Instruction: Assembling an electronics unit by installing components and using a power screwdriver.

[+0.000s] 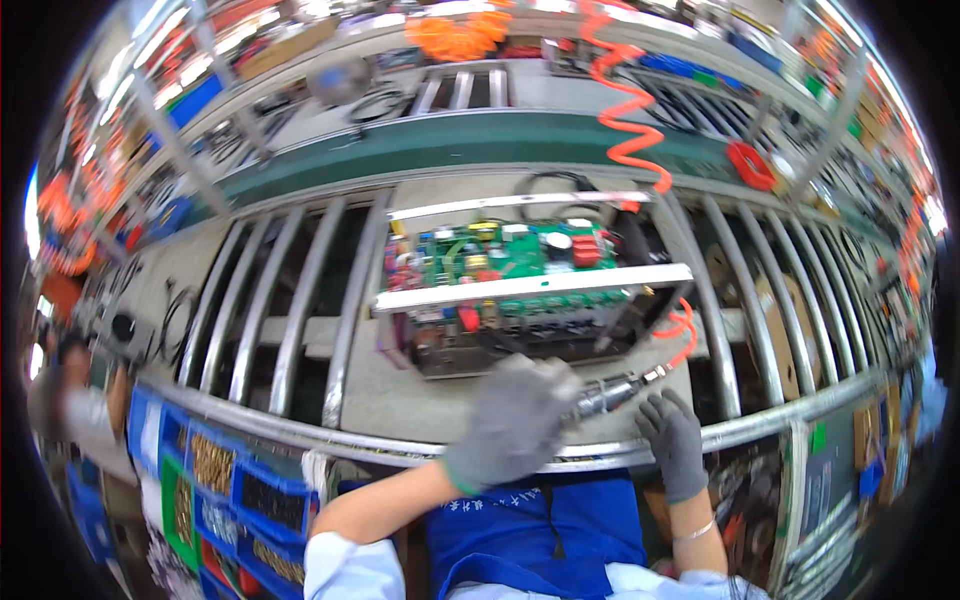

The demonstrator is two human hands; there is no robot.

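My left hand (515, 422), in a grey glove, reaches over the near edge of the bench in front of an open electronics unit. Its fingers are smeared by motion and meet the front end of a dark air tool (606, 396); whether they grip it is unclear. An orange coiled hose (686, 335) joins the tool's other end. My right hand (673, 443), also gloved, is just right of the tool by the bench edge, fingers loosely bent and nothing visible in them. The unit has a metal frame (540, 287) around a green circuit board (515, 252) with coloured parts.
Metal rollers (262, 305) flank the work board on the left, and more rollers (770, 300) on the right. Blue bins (272, 500) of small hardware stand at lower left. A green belt (450, 140) runs behind. An orange coiled hose (625, 100) hangs from above. Another person (85, 405) is at far left.
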